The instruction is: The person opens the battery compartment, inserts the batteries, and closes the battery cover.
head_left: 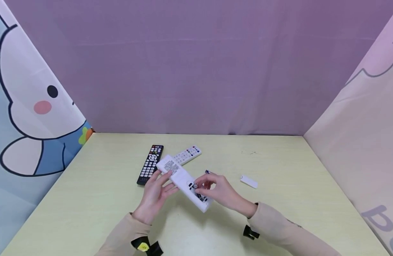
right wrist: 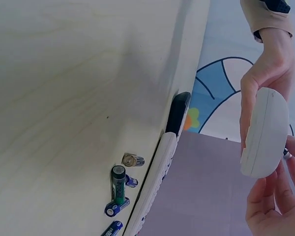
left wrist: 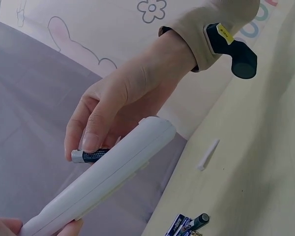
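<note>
My left hand holds a white remote control tilted above the table, its back turned up and its battery compartment uncovered. Over that compartment, my right hand pinches a battery between thumb and fingers. The left wrist view shows this dark battery with its silvery end sticking out, the rest hidden behind the remote's edge. A small white battery cover lies on the table to the right of my right hand.
A black remote control and a second white remote control lie on the table behind the held one. Several loose batteries lie together near them, mostly hidden by my right hand in the head view. A purple panel stands at the back.
</note>
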The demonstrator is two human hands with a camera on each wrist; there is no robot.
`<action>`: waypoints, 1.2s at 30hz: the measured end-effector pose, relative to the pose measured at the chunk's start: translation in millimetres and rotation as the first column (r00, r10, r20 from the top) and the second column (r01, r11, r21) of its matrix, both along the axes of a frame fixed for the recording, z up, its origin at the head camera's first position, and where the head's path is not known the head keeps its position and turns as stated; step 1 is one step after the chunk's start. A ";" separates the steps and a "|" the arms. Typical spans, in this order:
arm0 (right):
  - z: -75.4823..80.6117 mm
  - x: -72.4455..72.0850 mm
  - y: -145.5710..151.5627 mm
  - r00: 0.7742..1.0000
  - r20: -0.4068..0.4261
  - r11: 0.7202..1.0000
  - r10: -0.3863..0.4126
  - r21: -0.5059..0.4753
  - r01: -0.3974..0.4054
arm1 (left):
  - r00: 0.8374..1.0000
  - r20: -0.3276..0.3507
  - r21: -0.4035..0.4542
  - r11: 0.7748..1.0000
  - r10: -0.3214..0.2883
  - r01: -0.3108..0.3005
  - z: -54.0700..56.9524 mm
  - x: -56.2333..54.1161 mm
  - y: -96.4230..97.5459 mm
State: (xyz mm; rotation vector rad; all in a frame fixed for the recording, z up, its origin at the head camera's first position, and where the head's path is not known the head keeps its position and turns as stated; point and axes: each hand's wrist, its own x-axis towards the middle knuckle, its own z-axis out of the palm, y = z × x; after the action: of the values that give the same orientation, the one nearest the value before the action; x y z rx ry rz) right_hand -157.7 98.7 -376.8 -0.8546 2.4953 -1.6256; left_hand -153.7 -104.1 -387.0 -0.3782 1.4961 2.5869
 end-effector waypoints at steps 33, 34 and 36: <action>-27.1 7.6 9.1 0.972 -0.172 0.974 0.161 0.189 -0.128 | 1.000 -0.012 -0.004 1.000 -0.021 0.021 10.4 -1.1 2.3; -27.1 8.1 9.1 0.972 -0.178 0.975 0.156 0.186 -0.122 | 1.000 -0.013 -0.002 1.000 -0.022 0.022 10.7 -1.1 2.4; -27.7 9.0 9.1 0.970 -0.191 0.977 0.147 0.179 -0.113 | 1.000 -0.014 0.001 1.000 -0.022 0.022 11.2 -1.0 2.5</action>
State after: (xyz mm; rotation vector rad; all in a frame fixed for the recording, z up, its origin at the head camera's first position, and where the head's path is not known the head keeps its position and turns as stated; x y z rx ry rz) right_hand -148.7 107.8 -404.4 -1.1886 2.5953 -1.3282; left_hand -154.7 -101.6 -375.8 -0.3430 1.4946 2.5787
